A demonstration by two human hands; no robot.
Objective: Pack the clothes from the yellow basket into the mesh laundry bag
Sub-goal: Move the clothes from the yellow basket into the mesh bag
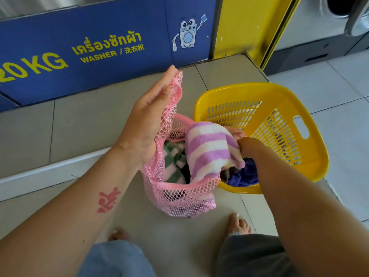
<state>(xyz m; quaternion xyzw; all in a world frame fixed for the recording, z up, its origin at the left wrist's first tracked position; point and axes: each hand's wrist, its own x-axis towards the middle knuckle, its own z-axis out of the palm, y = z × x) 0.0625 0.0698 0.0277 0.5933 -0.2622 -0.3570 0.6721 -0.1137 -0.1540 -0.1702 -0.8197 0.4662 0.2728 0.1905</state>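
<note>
A pink mesh laundry bag stands open on the tiled floor in the middle of the head view. My left hand holds its rim up on the left side. My right hand grips a purple and white striped cloth over the bag's mouth. A green and white checked cloth lies inside the bag. The yellow basket sits tilted to the right of the bag, touching it. Blue cloth and a bit of grey cloth show in the basket's near corner.
A blue washer panel runs along the back on a raised tiled step. A yellow post and a steel washing machine stand at the back right. My bare feet and knees are at the bottom.
</note>
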